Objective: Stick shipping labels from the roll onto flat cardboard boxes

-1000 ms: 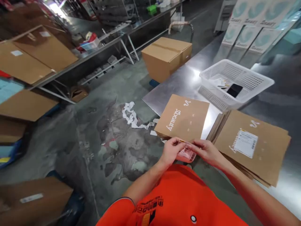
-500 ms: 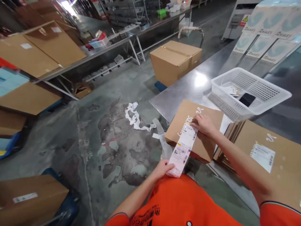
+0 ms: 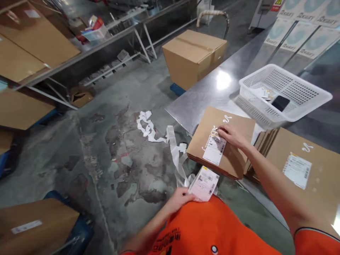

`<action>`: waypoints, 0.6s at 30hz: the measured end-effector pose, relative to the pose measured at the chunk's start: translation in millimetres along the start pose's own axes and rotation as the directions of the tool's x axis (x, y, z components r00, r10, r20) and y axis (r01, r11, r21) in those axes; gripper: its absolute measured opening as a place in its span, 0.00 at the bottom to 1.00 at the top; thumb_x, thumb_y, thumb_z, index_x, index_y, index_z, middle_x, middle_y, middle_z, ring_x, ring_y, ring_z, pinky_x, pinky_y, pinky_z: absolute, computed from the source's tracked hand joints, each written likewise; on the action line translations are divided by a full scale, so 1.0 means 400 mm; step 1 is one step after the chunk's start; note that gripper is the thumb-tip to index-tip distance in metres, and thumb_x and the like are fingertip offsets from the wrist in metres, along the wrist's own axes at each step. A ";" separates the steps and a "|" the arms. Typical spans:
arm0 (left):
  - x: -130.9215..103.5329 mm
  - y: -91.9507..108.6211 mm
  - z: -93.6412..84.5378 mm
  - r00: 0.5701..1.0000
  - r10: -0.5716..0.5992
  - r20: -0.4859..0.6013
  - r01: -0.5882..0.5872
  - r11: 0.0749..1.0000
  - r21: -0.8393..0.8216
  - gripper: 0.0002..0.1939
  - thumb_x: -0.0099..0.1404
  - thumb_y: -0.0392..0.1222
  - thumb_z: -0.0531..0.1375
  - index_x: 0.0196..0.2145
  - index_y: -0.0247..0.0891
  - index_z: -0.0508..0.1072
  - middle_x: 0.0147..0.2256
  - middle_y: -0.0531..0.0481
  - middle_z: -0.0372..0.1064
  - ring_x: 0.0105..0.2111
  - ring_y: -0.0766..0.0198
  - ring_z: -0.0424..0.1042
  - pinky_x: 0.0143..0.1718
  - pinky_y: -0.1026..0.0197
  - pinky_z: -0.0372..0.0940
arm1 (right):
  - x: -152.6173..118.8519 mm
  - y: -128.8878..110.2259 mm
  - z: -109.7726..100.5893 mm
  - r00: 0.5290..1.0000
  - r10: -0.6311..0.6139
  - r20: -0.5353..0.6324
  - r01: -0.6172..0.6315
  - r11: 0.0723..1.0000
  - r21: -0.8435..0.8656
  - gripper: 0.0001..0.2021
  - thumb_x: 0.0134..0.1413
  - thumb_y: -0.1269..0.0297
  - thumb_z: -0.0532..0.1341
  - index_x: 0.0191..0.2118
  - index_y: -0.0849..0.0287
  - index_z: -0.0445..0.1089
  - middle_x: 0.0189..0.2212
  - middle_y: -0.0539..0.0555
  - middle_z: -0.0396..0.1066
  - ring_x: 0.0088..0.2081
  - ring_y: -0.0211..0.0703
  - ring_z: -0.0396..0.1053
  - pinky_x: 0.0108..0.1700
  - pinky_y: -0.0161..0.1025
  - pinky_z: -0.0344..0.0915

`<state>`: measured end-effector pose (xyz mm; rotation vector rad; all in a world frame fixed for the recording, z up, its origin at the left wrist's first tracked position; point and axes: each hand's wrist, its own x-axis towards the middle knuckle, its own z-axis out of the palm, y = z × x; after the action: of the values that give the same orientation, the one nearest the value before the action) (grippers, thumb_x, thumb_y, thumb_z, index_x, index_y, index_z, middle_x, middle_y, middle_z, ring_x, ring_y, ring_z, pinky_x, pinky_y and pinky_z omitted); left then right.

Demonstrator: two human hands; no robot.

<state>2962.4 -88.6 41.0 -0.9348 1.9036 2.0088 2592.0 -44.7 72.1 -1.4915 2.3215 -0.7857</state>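
Stickers: since half a second ago, the strip stretched between the hands has parted; the upper sticker (image 3: 215, 150) lies on the near stack (image 3: 236, 164), the lower sticker (image 3: 205, 184) sits at the person's waist, slightly apart.
Left hand: this hand (image 3: 180, 199) pinches the lower sticker by its left corner, off the table (image 3: 195, 106), seemingly to keep it clear of the cardboard.
Right hand: fingertips of this hand (image 3: 231, 136) meet the upper sticker's top edge, perhaps to keep it straight; whether that grip pinches or only presses, I cannot tell.
Near stack: flat brown cardboard at the table's edge, print upward, probably for easy reach.
Second stack: more cardboard (image 3: 325, 170) just right, a sticker (image 3: 297, 170) on top, cut off by the frame.
Basket: white, beyond both stacks (image 3: 327, 98), holding a phone (image 3: 281, 103) and papers.
Trailing strip: translucent (image 3: 174, 150), near the left hand; any join is unclear.
Hard to make out: sticker text is too small; fingers and sticker hide lettering on the near stack.
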 end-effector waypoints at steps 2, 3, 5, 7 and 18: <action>-0.029 -0.003 0.000 0.994 0.083 -0.068 -0.085 0.996 -0.027 0.16 0.57 0.51 0.61 0.31 0.36 0.82 0.36 0.47 0.78 0.39 0.55 0.72 0.44 0.59 0.64 | -0.032 -0.020 0.009 0.997 -0.007 -0.080 0.006 1.000 -0.013 0.15 0.64 0.57 0.50 0.40 0.56 0.72 0.38 0.56 0.74 0.40 0.47 0.69 0.44 0.45 0.66; -0.039 -0.004 -0.004 0.984 0.117 -0.136 -0.123 0.992 -0.042 0.15 0.58 0.50 0.61 0.31 0.37 0.82 0.37 0.47 0.78 0.40 0.55 0.73 0.46 0.59 0.64 | -0.056 -0.034 0.020 0.992 -0.021 -0.128 0.016 0.999 -0.034 0.15 0.64 0.58 0.49 0.42 0.57 0.72 0.40 0.58 0.74 0.42 0.48 0.69 0.46 0.46 0.66; -0.045 0.000 -0.017 0.940 0.115 -0.320 -0.157 0.982 -0.105 0.14 0.56 0.50 0.63 0.31 0.38 0.82 0.36 0.46 0.79 0.39 0.55 0.74 0.46 0.57 0.65 | -0.109 -0.059 0.043 0.979 -0.066 -0.195 0.048 0.994 -0.095 0.16 0.65 0.59 0.49 0.46 0.59 0.71 0.46 0.60 0.73 0.47 0.49 0.68 0.50 0.48 0.64; -0.026 0.013 -0.034 0.857 0.043 -0.513 -0.201 0.945 -0.257 0.14 0.53 0.50 0.66 0.29 0.37 0.82 0.33 0.45 0.79 0.36 0.55 0.74 0.43 0.56 0.66 | -0.148 -0.072 0.060 0.973 -0.078 -0.217 0.042 0.985 -0.166 0.17 0.65 0.60 0.48 0.49 0.60 0.70 0.50 0.61 0.71 0.50 0.50 0.67 0.52 0.48 0.62; 0.243 0.176 -0.074 0.855 0.089 -0.511 -0.425 0.684 -0.593 0.22 0.42 0.52 0.73 0.31 0.34 0.80 0.32 0.45 0.79 0.32 0.57 0.76 0.38 0.57 0.69 | -0.122 -0.091 0.010 0.981 0.161 0.109 -0.060 0.783 -0.619 0.14 0.63 0.69 0.48 0.43 0.66 0.69 0.44 0.66 0.69 0.43 0.53 0.65 0.40 0.42 0.59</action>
<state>2856.1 -151.8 43.6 -1.4700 1.5018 3.0206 2642.4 -13.9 86.7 -1.5413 2.6422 0.1614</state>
